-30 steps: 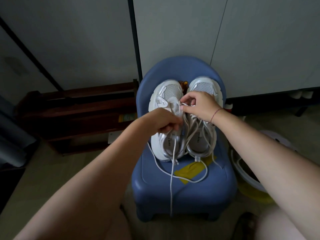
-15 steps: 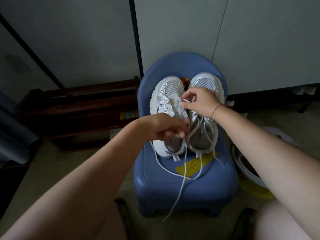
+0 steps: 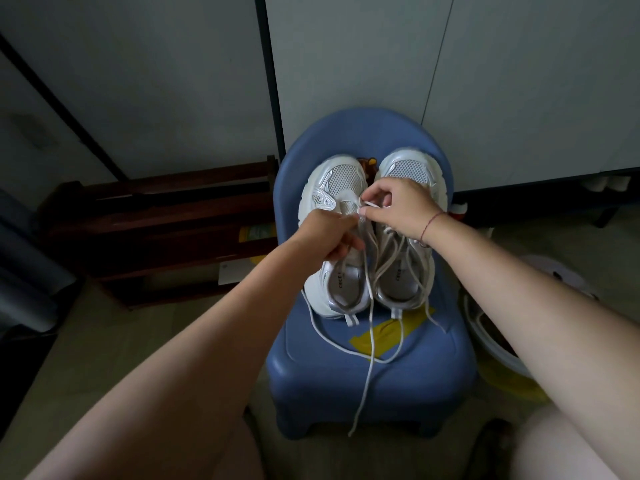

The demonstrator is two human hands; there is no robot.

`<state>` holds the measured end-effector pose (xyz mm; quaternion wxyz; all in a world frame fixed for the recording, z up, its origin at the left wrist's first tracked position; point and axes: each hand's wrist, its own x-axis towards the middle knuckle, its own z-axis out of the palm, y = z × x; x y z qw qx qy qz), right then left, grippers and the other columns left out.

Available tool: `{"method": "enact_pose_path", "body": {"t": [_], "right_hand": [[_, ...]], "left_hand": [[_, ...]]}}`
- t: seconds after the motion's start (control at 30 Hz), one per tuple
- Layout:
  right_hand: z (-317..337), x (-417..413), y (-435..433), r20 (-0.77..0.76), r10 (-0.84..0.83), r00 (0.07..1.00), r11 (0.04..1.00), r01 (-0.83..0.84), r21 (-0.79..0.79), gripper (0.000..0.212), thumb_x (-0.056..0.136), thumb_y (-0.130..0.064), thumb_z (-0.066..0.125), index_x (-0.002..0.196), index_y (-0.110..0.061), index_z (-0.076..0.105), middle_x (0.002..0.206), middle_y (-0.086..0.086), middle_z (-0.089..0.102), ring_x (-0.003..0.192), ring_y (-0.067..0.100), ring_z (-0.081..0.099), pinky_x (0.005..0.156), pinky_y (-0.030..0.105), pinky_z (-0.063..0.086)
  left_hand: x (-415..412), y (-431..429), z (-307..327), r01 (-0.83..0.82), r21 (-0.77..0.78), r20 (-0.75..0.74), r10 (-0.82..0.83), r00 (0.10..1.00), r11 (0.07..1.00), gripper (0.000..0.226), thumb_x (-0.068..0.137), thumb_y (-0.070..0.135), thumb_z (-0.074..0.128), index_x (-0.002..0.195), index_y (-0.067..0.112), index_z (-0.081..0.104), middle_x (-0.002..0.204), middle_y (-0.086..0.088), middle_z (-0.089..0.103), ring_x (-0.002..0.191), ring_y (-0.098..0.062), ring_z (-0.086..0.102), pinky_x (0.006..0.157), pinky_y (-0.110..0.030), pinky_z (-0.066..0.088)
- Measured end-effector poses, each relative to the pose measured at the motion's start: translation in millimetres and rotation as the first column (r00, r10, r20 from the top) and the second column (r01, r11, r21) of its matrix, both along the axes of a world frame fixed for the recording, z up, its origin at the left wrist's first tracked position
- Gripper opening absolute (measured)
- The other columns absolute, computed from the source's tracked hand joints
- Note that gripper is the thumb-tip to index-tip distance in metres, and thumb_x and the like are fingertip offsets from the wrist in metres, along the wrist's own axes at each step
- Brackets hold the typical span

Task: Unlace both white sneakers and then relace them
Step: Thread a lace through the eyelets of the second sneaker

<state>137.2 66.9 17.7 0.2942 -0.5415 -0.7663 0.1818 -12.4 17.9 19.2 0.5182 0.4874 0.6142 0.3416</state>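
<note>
Head view: white sneakers [image 3: 343, 183], laces [image 3: 371, 341] loose

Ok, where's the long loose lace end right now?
In the head view, the loose lace end hangs from the left hand, crosses the yellow tape and drops over the front edge of the blue chair, centre frame.

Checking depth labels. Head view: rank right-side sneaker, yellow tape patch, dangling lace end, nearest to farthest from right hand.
1. right-side sneaker, directly under the right hand.
2. yellow tape patch, on the blue chair seat, by the heels.
3. dangling lace end, hanging past the chair's front edge.
</note>
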Motion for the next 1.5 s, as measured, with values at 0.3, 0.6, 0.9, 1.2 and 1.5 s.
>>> {"method": "enact_pose_path", "body": {"t": [0.3, 0.6, 0.9, 1.2, 1.5], "right_hand": [[2.5, -0.3, -2.4, -0.008, -0.006, 1.0, 1.0, 0.006, 0.008, 0.011, 0.077, -0.025, 0.073, 0.088, -0.024, 0.07, 0.061, -0.018, 0.05, 0.061, 0.0, 0.046, 0.075, 0.025, 0.04], [8.1, 0.5, -4.6, -0.004, 0.003, 1.0, 0.999, -0.003, -0.034, 0.019, 0.076, -0.03, 0.075, 0.092, -0.022, 0.071, 0.061, -0.019, 0.05, 0.062, -0.001, 0.047, 0.087, 0.03, 0.041], [6.3, -4.9, -5.0, 0.035, -0.038, 0.999, 0.999, 0.039, -0.028, 0.019, 0.073, -0.037, 0.075, 0.086, -0.026, 0.067, 0.067, -0.017, 0.053, 0.07, 0.006, 0.051, 0.094, 0.043, 0.043], [55.4, -3.0, -32.7, -0.198, -0.004, 0.98, 0.889, -0.087, -0.449, 0.031, 0.083, -0.01, 0.069, 0.11, 0.003, 0.063, 0.067, 0.0, 0.061, 0.068, 0.013, 0.053, 0.064, 0.016, 0.045], [68.1, 28.2, -27.1, -0.784, -0.311, 0.537, 0.841, -0.228, -0.49, 0.022, 0.095, 0.0, 0.044, 0.088, -0.013, 0.06, 0.057, -0.006, 0.065, 0.049, -0.001, 0.049, 0.056, 0.015, 0.04]], "left_hand": [[16.5, 9.6, -1.1, -0.091, -0.191, 0.343, 0.153, 0.927, 0.977, 0.035, 0.101, 0.026, 0.05, 0.07, 0.011, 0.05, 0.04, 0.003, 0.054, 0.026, -0.002, 0.035, 0.031, -0.011, 0.026], [0.8, 6.4, -0.9, 0.167, -0.214, 0.061, -0.158, 0.986, 0.963, 0.033, 0.095, 0.022, 0.059, 0.064, 0.014, 0.051, 0.051, 0.001, 0.041, 0.03, -0.003, 0.029, 0.034, -0.011, 0.024], [-18.4, -19.0, -5.2, 0.381, -0.22, -0.211, -0.425, 0.88, 0.898, 0.024, 0.087, 0.024, 0.071, 0.083, 0.0, 0.069, 0.049, 0.003, 0.053, 0.035, -0.005, 0.038, 0.041, -0.015, 0.032], [-9.7, -12.1, 2.5, 0.031, 0.162, 0.02, -0.035, 0.999, 0.986, 0.03, 0.096, 0.031, 0.059, 0.078, 0.008, 0.062, 0.066, -0.004, 0.064, 0.058, -0.015, 0.059, 0.061, -0.026, 0.05], [0.4, -31.6, 24.6, 0.275, 0.117, 0.362, -0.299, 0.883, 0.954, 0.034, 0.104, 0.03, 0.039, 0.09, 0.01, 0.062, 0.055, 0.004, 0.043, 0.049, -0.009, 0.041, 0.059, -0.022, 0.05]]}}
